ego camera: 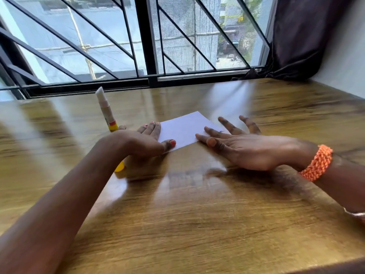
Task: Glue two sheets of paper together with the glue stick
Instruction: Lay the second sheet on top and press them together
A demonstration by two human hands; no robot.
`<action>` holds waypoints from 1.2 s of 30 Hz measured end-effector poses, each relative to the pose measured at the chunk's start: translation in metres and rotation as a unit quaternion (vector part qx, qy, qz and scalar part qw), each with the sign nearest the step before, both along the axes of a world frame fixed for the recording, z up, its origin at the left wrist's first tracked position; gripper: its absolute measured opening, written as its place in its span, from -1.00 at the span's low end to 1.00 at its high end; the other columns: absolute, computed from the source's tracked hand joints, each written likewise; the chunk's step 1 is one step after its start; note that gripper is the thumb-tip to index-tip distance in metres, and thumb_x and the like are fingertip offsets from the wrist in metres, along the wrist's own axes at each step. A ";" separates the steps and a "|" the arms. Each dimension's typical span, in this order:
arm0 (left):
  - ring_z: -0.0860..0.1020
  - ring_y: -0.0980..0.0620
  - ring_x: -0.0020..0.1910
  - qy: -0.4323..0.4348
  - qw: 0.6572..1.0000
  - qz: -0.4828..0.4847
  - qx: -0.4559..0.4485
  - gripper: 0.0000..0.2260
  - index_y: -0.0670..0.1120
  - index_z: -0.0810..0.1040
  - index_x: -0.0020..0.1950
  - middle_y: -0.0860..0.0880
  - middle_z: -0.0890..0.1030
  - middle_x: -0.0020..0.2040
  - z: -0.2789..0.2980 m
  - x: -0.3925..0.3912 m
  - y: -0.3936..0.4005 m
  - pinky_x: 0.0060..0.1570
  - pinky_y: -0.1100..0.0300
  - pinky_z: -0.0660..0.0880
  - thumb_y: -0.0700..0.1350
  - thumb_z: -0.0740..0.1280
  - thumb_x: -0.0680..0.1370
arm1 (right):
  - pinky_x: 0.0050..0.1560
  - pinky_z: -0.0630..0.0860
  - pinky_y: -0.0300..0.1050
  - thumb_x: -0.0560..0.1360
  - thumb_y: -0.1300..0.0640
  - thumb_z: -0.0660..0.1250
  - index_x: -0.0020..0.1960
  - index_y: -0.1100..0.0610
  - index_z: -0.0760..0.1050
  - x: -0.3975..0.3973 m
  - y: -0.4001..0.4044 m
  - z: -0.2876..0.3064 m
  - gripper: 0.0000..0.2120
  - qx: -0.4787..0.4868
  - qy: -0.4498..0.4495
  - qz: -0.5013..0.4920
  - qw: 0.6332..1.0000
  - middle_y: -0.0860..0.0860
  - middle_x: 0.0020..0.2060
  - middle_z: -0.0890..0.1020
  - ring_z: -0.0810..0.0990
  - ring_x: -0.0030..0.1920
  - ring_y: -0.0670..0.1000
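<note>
A small white paper lies flat on the wooden table; whether it is one sheet or two stacked I cannot tell. My left hand lies flat on the paper's left edge, fingers straight, thumb on its near corner. My right hand rests with spread, straight fingers on the paper's right edge. A glue stick stands upright, uncapped, just left of my left hand, its white tip up and yellow base down. A yellow cap peeks out from under my left forearm.
A barred window runs along the table's far edge. A dark curtain hangs at the back right beside a pale wall. An orange woven bracelet circles my right wrist.
</note>
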State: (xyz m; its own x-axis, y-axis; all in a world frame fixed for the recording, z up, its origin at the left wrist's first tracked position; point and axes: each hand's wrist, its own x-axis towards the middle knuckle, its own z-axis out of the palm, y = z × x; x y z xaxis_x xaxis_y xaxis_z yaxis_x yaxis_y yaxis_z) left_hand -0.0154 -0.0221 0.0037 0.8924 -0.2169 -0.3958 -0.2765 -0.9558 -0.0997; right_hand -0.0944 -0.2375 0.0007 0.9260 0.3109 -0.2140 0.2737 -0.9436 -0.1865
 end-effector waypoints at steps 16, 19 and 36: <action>-0.17 0.04 0.54 0.002 1.000 -0.018 -0.019 -0.33 -0.04 -0.31 0.51 0.01 -0.24 0.55 0.002 -0.002 -0.001 0.43 -0.14 -0.22 0.28 -0.13 0.55 | 0.40 -0.37 0.18 0.15 -0.48 -0.41 0.51 -0.18 -0.18 0.017 -0.014 -0.002 -0.04 -0.080 -0.016 -0.069 0.994 -0.14 0.52 -0.25 -0.40 0.47 -0.03; -0.17 0.03 0.54 -0.001 1.000 -0.017 -0.011 -0.32 -0.07 -0.28 0.52 -0.01 -0.24 0.55 0.002 -0.002 -0.001 0.44 -0.13 -0.21 0.27 -0.14 0.55 | 0.39 -0.37 0.19 0.15 -0.48 -0.40 0.52 -0.13 -0.17 0.018 -0.011 -0.002 -0.02 -0.085 -0.015 -0.066 0.994 -0.16 0.52 -0.23 -0.39 0.48 -0.03; -0.18 0.05 0.54 0.012 0.998 -0.009 -0.064 -0.34 -0.12 -0.27 0.52 -0.03 -0.21 0.56 0.004 -0.013 -0.003 0.35 0.16 -0.23 0.21 -0.10 0.59 | 0.37 -0.42 0.23 0.50 -0.35 -0.28 0.54 0.07 -0.16 0.089 0.023 -0.002 -0.25 -0.102 -0.023 -0.052 0.993 -0.09 0.55 -0.11 -0.17 0.53 -0.10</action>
State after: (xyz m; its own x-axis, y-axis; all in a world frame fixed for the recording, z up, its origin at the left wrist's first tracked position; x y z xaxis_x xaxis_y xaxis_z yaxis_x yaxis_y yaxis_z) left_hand -0.0286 -0.0248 0.0079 0.8791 -0.2821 -0.3843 -0.2938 -0.9554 0.0294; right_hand -0.0059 -0.2142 -0.0016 0.9612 0.1671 -0.2194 0.1761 -0.9841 0.0219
